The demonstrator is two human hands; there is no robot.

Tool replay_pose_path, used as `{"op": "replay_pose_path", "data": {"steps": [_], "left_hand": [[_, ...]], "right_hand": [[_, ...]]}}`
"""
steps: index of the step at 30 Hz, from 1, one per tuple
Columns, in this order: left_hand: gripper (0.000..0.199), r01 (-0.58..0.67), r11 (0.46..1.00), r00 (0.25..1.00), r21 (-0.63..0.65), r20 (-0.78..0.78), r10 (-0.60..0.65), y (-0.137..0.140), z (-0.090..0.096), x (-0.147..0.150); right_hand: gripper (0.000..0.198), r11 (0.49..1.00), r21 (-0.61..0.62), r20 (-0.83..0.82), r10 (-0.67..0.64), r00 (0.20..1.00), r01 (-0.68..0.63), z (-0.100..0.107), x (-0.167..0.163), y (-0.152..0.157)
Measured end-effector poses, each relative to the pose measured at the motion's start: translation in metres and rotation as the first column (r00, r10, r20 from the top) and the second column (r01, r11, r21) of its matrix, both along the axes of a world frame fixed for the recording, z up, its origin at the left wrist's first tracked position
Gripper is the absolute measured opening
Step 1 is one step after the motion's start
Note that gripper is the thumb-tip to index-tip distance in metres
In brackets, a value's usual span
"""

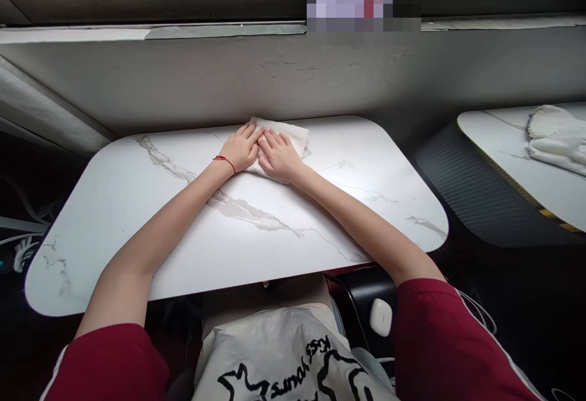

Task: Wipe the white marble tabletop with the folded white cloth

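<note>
A folded white cloth [296,135] lies on the white marble-patterned table [366,169], near its far edge. My left hand [242,148] rests flat on the cloth's left part, fingers stretched forward, a thin red string bracelet [225,160] around its wrist. Pressed on the middle of the same cloth is my right hand [279,155], its fingers extended and slightly apart. The fingertips of both hands come together over the cloth. Under the palms, part of the cloth is hidden.
Behind the table stands a grey wall [183,77] below a ledge. At right is a second white table [513,144] with a crumpled white cloth [558,138] on it. A small white case [380,317] sits on a black surface by my right side. White cables [478,309] run nearby.
</note>
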State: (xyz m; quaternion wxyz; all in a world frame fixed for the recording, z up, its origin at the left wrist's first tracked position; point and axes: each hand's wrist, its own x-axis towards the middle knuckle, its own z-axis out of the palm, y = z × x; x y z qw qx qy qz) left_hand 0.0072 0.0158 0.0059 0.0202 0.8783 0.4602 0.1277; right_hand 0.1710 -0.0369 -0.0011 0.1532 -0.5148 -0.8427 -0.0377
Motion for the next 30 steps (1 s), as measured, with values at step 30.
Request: {"op": "replay_pose_path", "data": {"steps": [30], "left_hand": [[0.053, 0.039, 0.999, 0.99, 0.017, -0.138, -0.036, -0.18, 0.017, -0.027]], "right_hand": [[0.058, 0.999, -0.033, 0.239, -0.002, 0.971, 0.01, 0.018, -0.053, -0.173]]}}
